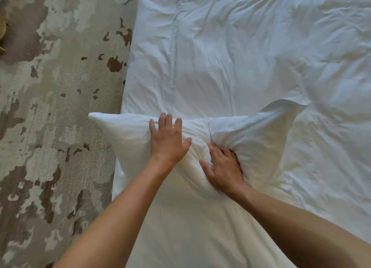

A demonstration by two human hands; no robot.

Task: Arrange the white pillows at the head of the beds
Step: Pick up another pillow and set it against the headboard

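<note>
Plumping seems underway — left hand [168, 141] flat and spread, right hand [222, 169] digging into the pillow [128, 135] — next, probably squaring it on the bed [230, 56].

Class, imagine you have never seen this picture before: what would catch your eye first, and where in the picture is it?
First, the two bare arms reaching up from the bottom edge: the left hand lies flat on a white pillow in the middle, while the right hand presses a deep dent into it. Next, the rumpled white bed filling the right side, and the mottled grey-brown carpet on the left.
</note>
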